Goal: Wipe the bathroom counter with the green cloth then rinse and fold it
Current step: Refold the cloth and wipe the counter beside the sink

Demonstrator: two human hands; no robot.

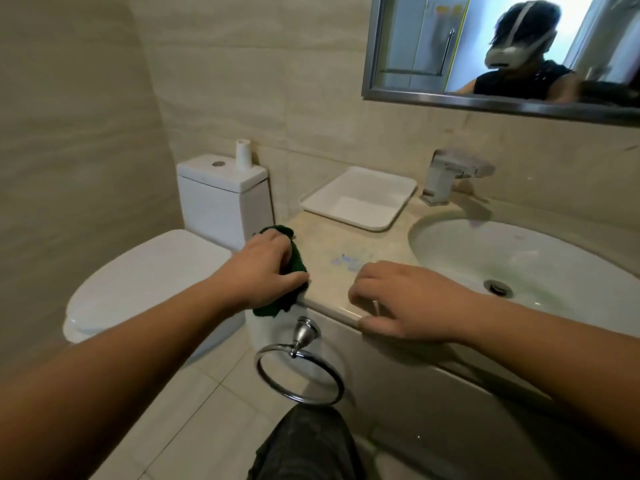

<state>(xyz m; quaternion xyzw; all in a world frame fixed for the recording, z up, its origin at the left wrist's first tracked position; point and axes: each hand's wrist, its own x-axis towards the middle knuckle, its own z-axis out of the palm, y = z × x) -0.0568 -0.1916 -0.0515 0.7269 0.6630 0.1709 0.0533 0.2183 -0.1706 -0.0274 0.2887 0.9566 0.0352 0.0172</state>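
My left hand (268, 266) grips the dark green cloth (296, 263), bunched at the left front corner of the beige stone counter (329, 237); part of the cloth hangs over the edge. My right hand (403, 301) rests on the counter's front edge, fingers curled, thumb under the rim, holding nothing. Between the hands, a little further back, lies a bluish smear (348, 262) on the counter. The white oval sink (512, 258) is to the right, with a chrome faucet (450, 176) behind it.
A white rectangular tray (360, 199) sits at the back of the counter. A white toilet (145, 282) with a small white bottle (244, 157) on its tank stands left. A chrome towel ring (299, 372) hangs below the counter. A mirror (502, 50) is above.
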